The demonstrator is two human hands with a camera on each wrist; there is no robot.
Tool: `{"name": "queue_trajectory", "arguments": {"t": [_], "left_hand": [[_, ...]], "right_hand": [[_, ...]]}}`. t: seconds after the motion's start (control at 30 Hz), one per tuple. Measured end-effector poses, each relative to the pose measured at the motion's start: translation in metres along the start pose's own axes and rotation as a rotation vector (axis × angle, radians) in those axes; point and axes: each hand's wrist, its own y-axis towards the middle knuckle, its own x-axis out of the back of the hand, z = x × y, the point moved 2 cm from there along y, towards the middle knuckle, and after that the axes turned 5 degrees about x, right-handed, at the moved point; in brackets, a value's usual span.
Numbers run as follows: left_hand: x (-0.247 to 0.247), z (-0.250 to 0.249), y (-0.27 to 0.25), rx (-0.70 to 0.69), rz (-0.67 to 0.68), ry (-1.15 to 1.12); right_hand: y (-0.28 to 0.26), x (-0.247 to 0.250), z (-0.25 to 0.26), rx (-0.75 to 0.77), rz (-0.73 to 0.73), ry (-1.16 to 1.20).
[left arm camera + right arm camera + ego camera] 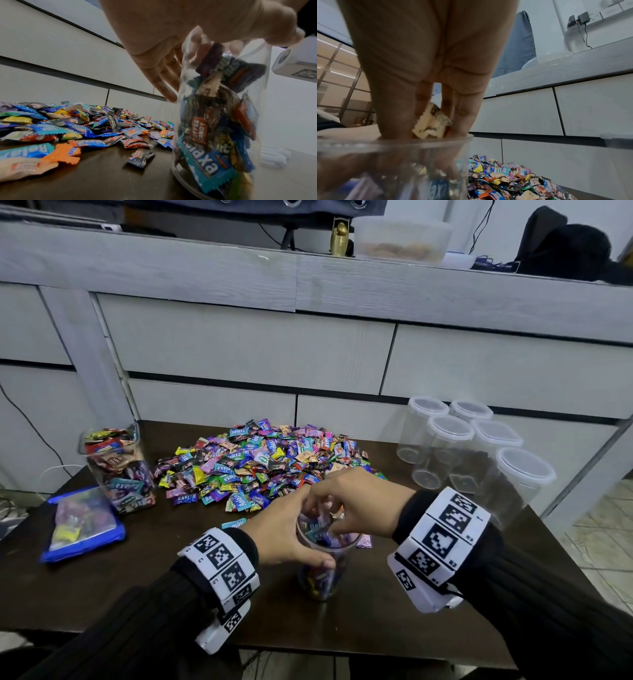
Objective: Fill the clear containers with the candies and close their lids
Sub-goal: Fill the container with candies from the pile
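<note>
A clear round container (pixel 323 577) stands near the table's front edge, partly filled with wrapped candies. My left hand (pixel 298 539) grips it just below the rim, thumb in front and fingers (pixel 163 75) behind the wall (pixel 223 121). My right hand (pixel 334 518) reaches down into its mouth. Its fingers (pixel 464 115) pinch a few candies, one in a cream wrapper (pixel 428 124), at the rim (pixel 393 140). The big loose candy pile (pixel 263 467) lies just beyond the container. No lid for this container shows.
A square clear container (pixel 118 467) full of candies stands open at the left, with a blue-edged candy bag (pixel 82 525) in front of it. Several empty lidded containers (pixel 455 446) cluster at the right rear. Grey drawers (pixel 239 354) back the dark table (pixel 137 594).
</note>
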Motion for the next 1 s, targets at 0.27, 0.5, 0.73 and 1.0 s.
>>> {"name": "queue_trajectory", "arguments": {"t": [0.27,0.5,0.73,1.0], "left_hand": [[0.002,-0.001,-0.002,-0.04,0.041,-0.006],[0.027,0.032,-0.011,0.118,-0.005,0.335],[0.042,0.09,0.004,0.55,-0.022,0.814],[0.047,0.128,0.025,0.768,0.025,0.855]], "right_hand": [[-0.011,0.009,-0.006,0.046,-0.296,0.235],[-0.036,-0.028,-0.079,-0.561,-0.373,0.286],[-0.024,-0.096,-0.118,-0.845,0.133,0.194],[0.029,-0.101,-0.14,-0.84,0.132,0.147]]}}
